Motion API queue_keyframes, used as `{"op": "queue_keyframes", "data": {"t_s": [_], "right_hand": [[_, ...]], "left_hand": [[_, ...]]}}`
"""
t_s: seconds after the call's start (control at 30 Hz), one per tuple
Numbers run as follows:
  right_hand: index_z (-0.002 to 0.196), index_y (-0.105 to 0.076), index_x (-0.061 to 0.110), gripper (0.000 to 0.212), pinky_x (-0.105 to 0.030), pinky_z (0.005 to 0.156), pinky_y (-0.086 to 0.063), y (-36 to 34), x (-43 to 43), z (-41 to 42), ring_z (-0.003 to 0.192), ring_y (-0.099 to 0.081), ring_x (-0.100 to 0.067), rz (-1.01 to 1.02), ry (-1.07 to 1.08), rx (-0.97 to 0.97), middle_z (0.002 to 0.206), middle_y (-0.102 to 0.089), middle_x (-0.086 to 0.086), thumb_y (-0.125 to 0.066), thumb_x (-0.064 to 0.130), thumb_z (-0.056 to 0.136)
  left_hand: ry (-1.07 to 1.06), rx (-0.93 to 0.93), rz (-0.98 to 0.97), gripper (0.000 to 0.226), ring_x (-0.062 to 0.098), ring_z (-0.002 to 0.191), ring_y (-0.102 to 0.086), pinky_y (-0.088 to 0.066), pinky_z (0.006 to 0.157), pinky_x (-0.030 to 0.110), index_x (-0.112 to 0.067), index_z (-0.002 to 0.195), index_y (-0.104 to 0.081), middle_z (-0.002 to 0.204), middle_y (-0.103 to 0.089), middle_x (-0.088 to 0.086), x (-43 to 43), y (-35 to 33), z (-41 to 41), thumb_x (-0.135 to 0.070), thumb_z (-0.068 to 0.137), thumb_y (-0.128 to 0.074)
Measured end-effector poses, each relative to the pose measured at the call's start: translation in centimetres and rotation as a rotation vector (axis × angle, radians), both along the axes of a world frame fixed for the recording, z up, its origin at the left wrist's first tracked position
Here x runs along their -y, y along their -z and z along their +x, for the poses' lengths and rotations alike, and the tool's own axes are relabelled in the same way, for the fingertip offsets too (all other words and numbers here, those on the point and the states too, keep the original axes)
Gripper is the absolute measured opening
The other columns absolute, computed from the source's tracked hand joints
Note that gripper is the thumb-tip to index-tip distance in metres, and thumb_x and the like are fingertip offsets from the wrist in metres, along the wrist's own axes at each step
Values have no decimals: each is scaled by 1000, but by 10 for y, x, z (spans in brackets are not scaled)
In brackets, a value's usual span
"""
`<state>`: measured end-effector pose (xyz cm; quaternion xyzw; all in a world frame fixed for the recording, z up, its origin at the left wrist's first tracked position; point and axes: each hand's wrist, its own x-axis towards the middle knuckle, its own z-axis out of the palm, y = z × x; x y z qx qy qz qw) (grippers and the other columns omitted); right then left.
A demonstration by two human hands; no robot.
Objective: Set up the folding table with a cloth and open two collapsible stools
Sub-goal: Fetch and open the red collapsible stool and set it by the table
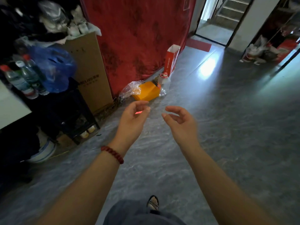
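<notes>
Grey floor (227,127) underfoot. My left hand (131,117) and right hand (180,122) hung out front, near each other but apart, fingers loosely curled, holding nothing. Far centre hung a red cloth (138,38), cardboard box (90,70) left of it, orange box (146,92) at its foot. Table, stools: could not tell where

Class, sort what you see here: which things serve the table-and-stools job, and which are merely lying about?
Job: left hand, right hand, both empty; nothing else that I can tell.

Lying about: orange box, cardboard box, water bottles, red paper bag, blue plastic bag.
</notes>
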<state>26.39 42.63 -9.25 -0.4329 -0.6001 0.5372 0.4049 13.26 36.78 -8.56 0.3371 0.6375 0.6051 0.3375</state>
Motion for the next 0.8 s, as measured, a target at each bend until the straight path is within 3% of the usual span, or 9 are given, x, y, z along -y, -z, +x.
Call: {"op": "queue_keyframes", "data": {"t_s": [0.1, 0.27, 0.43, 0.53, 0.63, 0.8], "right_hand": [[94, -65, 25, 19, -12, 71, -52, 4, -36, -11, 84, -66, -4, -15, -11, -11, 100, -68, 7, -73, 14, 81], [90, -65, 28, 19, -11, 65, -48, 14, -100, -44, 83, -66, -6, -43, -32, 2, 96, -69, 9, -73, 14, 81], [97, -66, 21, 18, -5, 62, -46, 19, -171, -95, 77, -64, 4, -46, -63, 30, 92, -70, 4, -73, 17, 81], [95, -66, 25, 17, -12, 70, -50, 19, -228, -136, 85, -67, -6, -35, -65, 52, 91, -72, -2, -73, 18, 81], [95, -66, 24, 18, -18, 70, -50, 12, -283, -174, 83, -66, -8, -22, -64, 63, 90, -71, -2, -73, 15, 81], [97, -67, 15, 17, -13, 69, -52, 4, -352, -227, 84, -67, -8, -3, -57, 38, 97, -71, 0, -72, 13, 82]], "left_hand": [[-20, -7, -8, 14, 23, 98, -62, -50, 83, 27, -27, 98, -60, 106, -64, 7, -34, 5, -10, -15, 92, -58], [-26, 18, 1, 15, 17, 82, -58, -48, 65, 14, -26, 96, -59, 92, -63, -4, -95, 9, -44, -12, 93, -56], [-61, 41, 2, 18, 18, 92, -59, -48, 85, 32, -25, 95, -59, 98, -63, 3, -167, 21, -95, -8, 93, -54], [-81, 44, 1, 16, 13, 90, -59, -45, 70, 13, -19, 102, -59, 101, -64, 3, -221, 24, -138, -7, 93, -54], [-97, 11, -6, 17, 11, 86, -59, -43, 60, 8, -28, 96, -61, 107, -67, 4, -271, 19, -181, -12, 92, -56], [-90, -4, 27, 18, 16, 92, -63, -50, 75, 19, -28, 92, -61, 103, -67, 5, -338, 9, -234, -11, 92, -56]]}}
